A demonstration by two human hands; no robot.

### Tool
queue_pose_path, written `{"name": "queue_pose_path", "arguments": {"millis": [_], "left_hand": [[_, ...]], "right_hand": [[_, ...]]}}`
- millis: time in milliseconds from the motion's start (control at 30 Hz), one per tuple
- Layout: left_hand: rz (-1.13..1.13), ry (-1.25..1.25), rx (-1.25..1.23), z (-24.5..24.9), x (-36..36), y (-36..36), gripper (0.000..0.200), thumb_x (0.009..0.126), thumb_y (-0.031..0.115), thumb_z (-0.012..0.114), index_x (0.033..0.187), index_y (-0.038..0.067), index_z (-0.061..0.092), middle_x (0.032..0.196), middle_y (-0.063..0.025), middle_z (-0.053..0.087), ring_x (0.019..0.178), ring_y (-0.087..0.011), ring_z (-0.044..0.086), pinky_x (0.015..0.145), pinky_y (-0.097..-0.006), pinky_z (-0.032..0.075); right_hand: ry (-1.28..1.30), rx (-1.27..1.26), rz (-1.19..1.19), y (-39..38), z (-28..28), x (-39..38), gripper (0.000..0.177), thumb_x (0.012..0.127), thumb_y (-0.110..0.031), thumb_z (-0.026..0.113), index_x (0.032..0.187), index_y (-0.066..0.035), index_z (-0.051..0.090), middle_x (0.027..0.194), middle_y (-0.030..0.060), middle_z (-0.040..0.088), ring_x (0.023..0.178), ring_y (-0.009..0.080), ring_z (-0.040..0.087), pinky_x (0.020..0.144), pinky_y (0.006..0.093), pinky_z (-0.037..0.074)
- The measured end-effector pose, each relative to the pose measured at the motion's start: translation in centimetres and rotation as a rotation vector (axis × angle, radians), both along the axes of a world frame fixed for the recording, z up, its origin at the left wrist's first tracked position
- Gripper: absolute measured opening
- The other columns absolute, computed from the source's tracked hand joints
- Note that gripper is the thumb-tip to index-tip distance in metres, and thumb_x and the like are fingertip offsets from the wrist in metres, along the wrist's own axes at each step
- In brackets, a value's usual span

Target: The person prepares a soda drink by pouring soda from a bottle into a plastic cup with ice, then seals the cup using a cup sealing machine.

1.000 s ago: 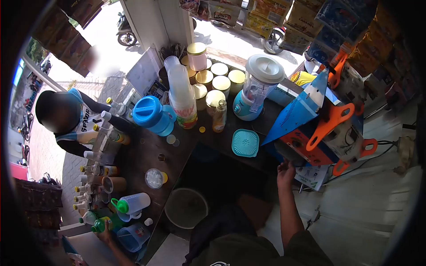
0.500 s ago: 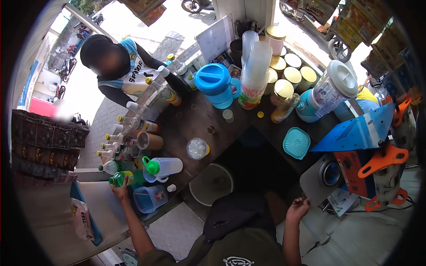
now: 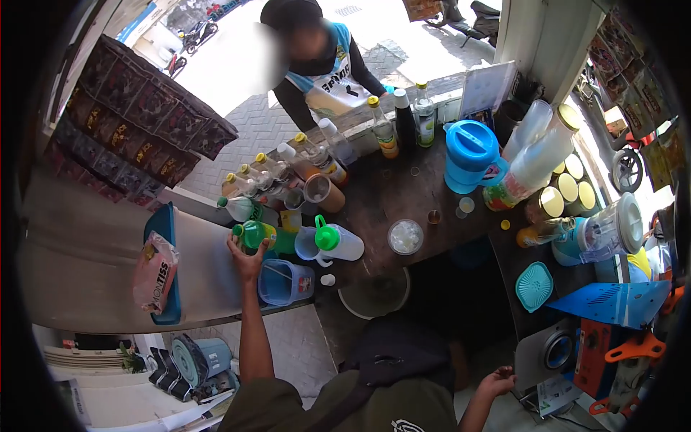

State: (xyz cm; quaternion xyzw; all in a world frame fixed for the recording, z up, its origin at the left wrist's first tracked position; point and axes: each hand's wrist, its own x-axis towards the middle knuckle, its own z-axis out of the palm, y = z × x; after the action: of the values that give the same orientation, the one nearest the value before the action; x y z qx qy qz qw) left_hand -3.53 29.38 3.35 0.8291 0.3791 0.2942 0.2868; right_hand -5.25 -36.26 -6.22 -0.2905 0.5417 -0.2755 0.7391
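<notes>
My left hand (image 3: pixel 247 261) is wrapped round a green-capped bottle (image 3: pixel 253 235) with a yellow label, at the left end of the counter. Just right of it stand a white squeeze bottle with a green lid (image 3: pixel 342 243) and a clear bluish plastic container (image 3: pixel 286 281). A cup of ice (image 3: pixel 405 237) sits near the counter's inner edge. Low on the right, my right hand (image 3: pixel 499 380) hangs beside a grey metal panel, with its fingers curled and nothing visible in them.
Several yellow-capped bottles (image 3: pixel 277 169) line the outer edge, where a person (image 3: pixel 335 79) stands outside. A blue pitcher (image 3: pixel 469 158), stacked plastic cups (image 3: pixel 536 162), lidded jars (image 3: pixel 568 189) and a blender (image 3: pixel 604 227) are farther right. A tissue pack (image 3: pixel 155 272) lies at left.
My view has turned left, so the counter and person appear farther right. My left hand keeps its grip on the green-capped bottle. My right hand stays low and curled.
</notes>
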Motion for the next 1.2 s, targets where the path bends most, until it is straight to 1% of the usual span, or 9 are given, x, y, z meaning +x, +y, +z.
{"name": "queue_pose_path", "arguments": {"millis": [100,167,233,267,367,467,600,833,1200], "left_hand": [[0.051,-0.016,0.16,2.1,0.0,-2.7,0.067,0.091,0.035,0.06,0.137,-0.004,0.03,0.134,-0.0265,0.041,0.131,-0.0339,0.038,0.108,-0.04,0.03],[0.1,-0.17,0.235,4.5,0.4,-6.6,0.059,0.093,0.033,0.057,0.133,-0.004,0.035,0.132,-0.0246,0.043,0.127,-0.0319,0.042,0.105,-0.0397,0.032],[0.098,-0.325,0.379,6.2,0.8,-11.4,0.046,0.096,0.03,0.05,0.126,-0.004,0.042,0.127,-0.0205,0.047,0.116,-0.0272,0.048,0.098,-0.0379,0.037],[0.064,-0.334,0.444,6.3,0.7,-14.3,0.04,0.098,0.028,0.046,0.122,-0.004,0.045,0.124,-0.0185,0.048,0.11,-0.0243,0.051,0.093,-0.0364,0.04],[-0.365,-0.289,-0.111,5.0,3.5,-22.1,0.034,0.097,0.028,0.047,0.115,-0.001,0.049,0.112,-0.0149,0.052,0.096,-0.0221,0.054,0.078,-0.0348,0.044],[-0.384,0.004,-0.797,-0.9,7.5,-25.8,0.052,0.098,0.048,0.038,0.123,0.004,0.049,0.114,-0.0127,0.053,0.102,-0.0207,0.052,0.082,-0.0351,0.045],[-0.185,0.137,-1.085,-7.6,12.4,-25.2,0.07,0.095,0.063,0.028,0.125,0.003,0.048,0.109,-0.0105,0.056,0.098,-0.0203,0.054,0.08,-0.034,0.046],[-0.295,0.086,-1.156,-8.0,15.6,-22.9,0.071,0.094,0.066,0.026,0.108,0.003,0.056,0.084,-0.0024,0.054,0.071,-0.0115,0.054,0.065,-0.0263,0.047],[-0.967,0.477,-0.985,-1.3,18.2,-29.3,0.07,0.096,0.059,0.029,0.106,-0.001,0.061,0.082,-0.005,0.06,0.069,-0.0127,0.058,0.062,-0.0263,0.046]], "right_hand": [[0.035,-0.069,-0.037,2.4,2.5,1.7,0.034,0.101,-0.027,0.03,0.094,0.001,0.049,0.076,0.0082,0.057,0.064,0.0155,0.056,0.056,0.0231,0.049],[0.121,-0.06,-0.095,3.3,1.2,2.0,0.041,0.1,-0.033,0.029,0.099,0.001,0.051,0.082,0.0088,0.059,0.066,0.0161,0.055,0.055,0.0244,0.049],[0.21,0.095,0.018,6.7,-0.2,3.0,0.035,0.098,-0.033,0.036,0.103,-0.003,0.054,0.089,0.0062,0.059,0.068,0.0148,0.053,0.058,0.0255,0.047],[0.247,0.146,0.337,9.2,0.3,4.3,0.023,0.097,-0.029,0.043,0.1,-0.009,0.054,0.094,0.0029,0.059,0.072,0.0131,0.054,0.062,0.0253,0.047],[0.153,0.01,1.197,17.1,1.9,11.3,0.024,0.098,-0.031,0.047,0.105,-0.012,0.061,0.09,-0.0015,0.059,0.077,0.0088,0.053,0.066,0.025,0.043],[0.028,-0.343,1.553,23.7,1.2,18.1,0.036,0.1,-0.038,0.042,0.109,-0.009,0.062,0.088,-0.0016,0.056,0.076,0.006,0.05,0.065,0.0221,0.043],[0.003,-0.38,1.634,27.7,-1.2,22.8,0.05,0.099,-0.049,0.037,0.11,-0.008,0.062,0.094,-0.001,0.061,0.078,0.0098,0.052,0.067,0.0267,0.044],[-0.112,-0.556,1.598,28.2,-1.3,22.8,0.051,0.099,-0.048,0.037,0.106,-0.006,0.065,0.088,-0.0004,0.061,0.07,0.0086,0.053,0.06,0.0256,0.043],[-0.164,-0.362,1.259,16.2,6.0,15.7,0.047,0.101,-0.04,0.039,0.103,0.0,0.063,0.08,-0.0001,0.056,0.065,0.0065,0.058,0.051,0.0189,0.044]]}}
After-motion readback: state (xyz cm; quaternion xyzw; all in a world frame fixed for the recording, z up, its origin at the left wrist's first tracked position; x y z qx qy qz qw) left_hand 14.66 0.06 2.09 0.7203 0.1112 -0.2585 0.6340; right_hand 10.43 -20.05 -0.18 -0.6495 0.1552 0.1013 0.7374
